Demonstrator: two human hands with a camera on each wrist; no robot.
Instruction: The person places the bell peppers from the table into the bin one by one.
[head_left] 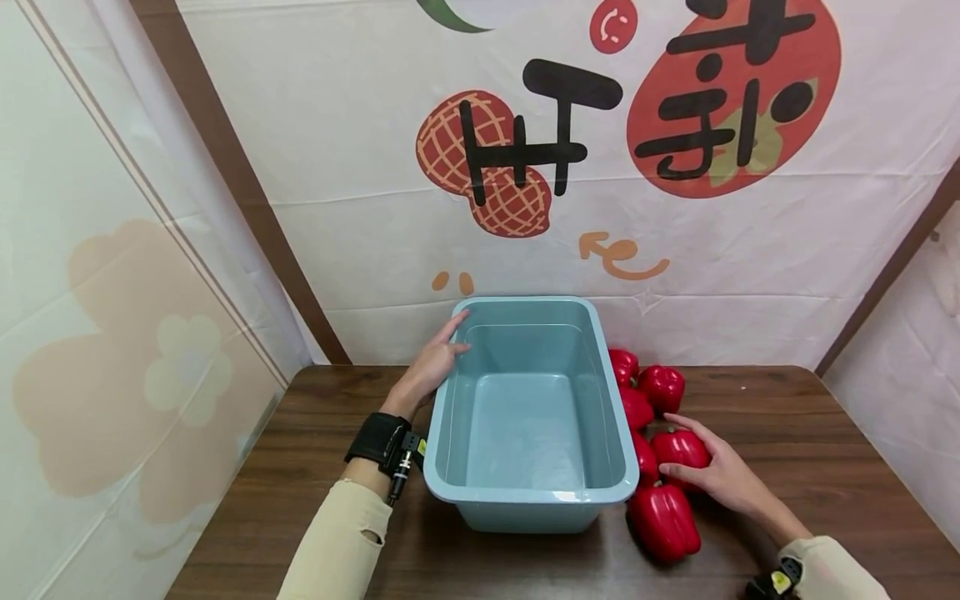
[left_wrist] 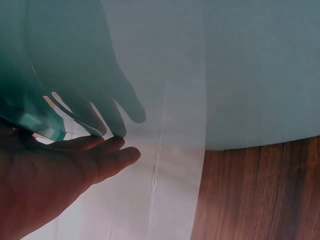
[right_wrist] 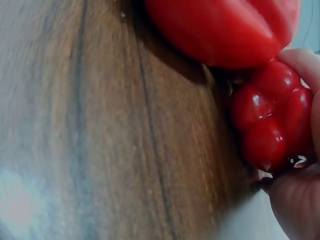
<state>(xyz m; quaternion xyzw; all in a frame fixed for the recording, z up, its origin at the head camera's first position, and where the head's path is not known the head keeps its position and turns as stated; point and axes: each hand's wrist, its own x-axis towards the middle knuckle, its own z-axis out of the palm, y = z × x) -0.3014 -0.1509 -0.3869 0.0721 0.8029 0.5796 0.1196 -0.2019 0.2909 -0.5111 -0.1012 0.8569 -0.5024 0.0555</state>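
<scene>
A light blue plastic tub (head_left: 450,493) stands on the brown wooden table (head_left: 787,433). My left hand (head_left: 444,350) rests with straight fingers against the tub's left wall near the far rim; in the left wrist view the hand (left_wrist: 70,167) lies flat against the translucent tub wall (left_wrist: 250,65). Several red bell peppers lie to the right of the tub. My right hand (head_left: 708,468) grips one red pepper (head_left: 678,448), with its fingers curled over it. In the right wrist view the fingertips (right_wrist: 302,62) press this pepper (right_wrist: 272,120) beside another pepper (right_wrist: 225,27).
Other red peppers lie near the tub: one at the front (head_left: 663,521), one at the back (head_left: 662,386), and others against the tub's wall (head_left: 636,408). A printed white banner (head_left: 525,167) hangs behind the table. The tub holds nothing.
</scene>
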